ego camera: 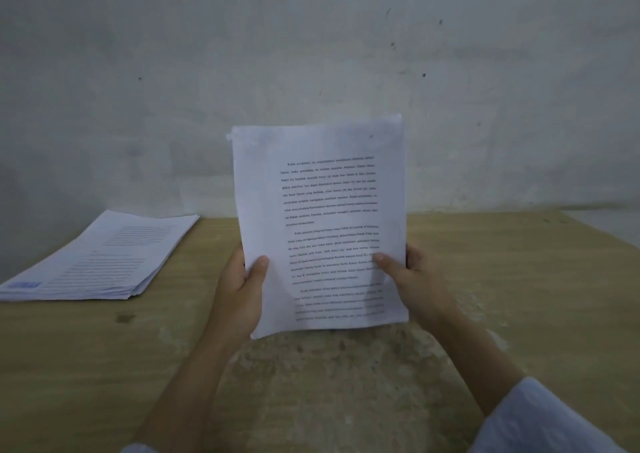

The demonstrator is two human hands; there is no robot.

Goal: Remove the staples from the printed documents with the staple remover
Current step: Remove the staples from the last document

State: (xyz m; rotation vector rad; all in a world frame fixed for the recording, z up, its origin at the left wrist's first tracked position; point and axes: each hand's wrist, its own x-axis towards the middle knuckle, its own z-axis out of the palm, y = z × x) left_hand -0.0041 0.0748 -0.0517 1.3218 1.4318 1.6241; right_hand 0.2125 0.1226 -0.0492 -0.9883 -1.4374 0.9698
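Documents (320, 224) above worn wooden table (519, 279)

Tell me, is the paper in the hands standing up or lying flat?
Standing up. Both hands, left hand and right hand, grip the held papers by their lower edges, above the table.

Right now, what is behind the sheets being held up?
Behind the held sheets show the grey wall and the table's far edge; whatever lies directly behind them is covered.

Paper stack (100, 258) occupies table (519, 279) far left; bare tabletop right of held document (322, 224).
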